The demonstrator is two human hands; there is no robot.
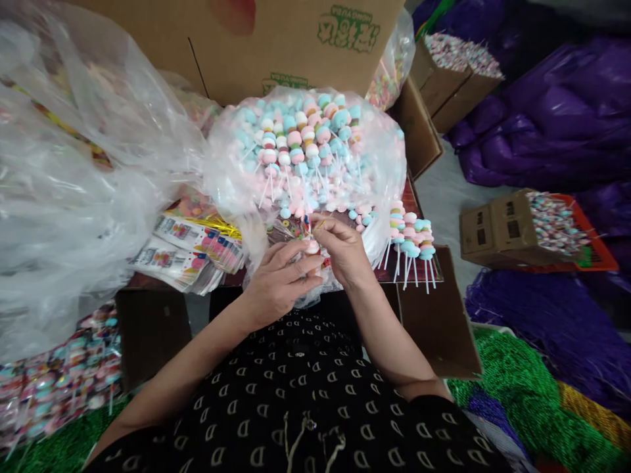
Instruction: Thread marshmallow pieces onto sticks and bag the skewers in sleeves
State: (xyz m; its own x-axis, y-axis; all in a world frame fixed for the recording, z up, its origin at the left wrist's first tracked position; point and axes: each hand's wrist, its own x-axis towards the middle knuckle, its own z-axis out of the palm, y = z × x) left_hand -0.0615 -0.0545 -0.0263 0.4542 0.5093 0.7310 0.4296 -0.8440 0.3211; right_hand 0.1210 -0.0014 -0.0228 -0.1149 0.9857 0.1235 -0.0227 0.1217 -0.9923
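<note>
Over the table's front edge, my left hand (283, 279) has its fingers wrapped round a wrapped candy skewer (311, 247), whose pink top shows between the fingers. My right hand (340, 244) pinches at the upper end of the same skewer, thumb and forefinger together. Its lower part is hidden by the fingers. Behind the hands, many pink, white and blue marshmallow skewers (296, 139) lie on a clear plastic bag (384, 148). More skewers (411, 236) lie at the table's right edge, sticks pointing toward me.
Printed wrappers (180, 246) and gold ties (217, 226) lie left of my hands. Large clear bags (93, 125) fill the left side. A cardboard box (276, 39) stands behind. Boxes of wrapped sticks (497, 226), purple bags (547, 125) and green tinsel (532, 387) are at the right.
</note>
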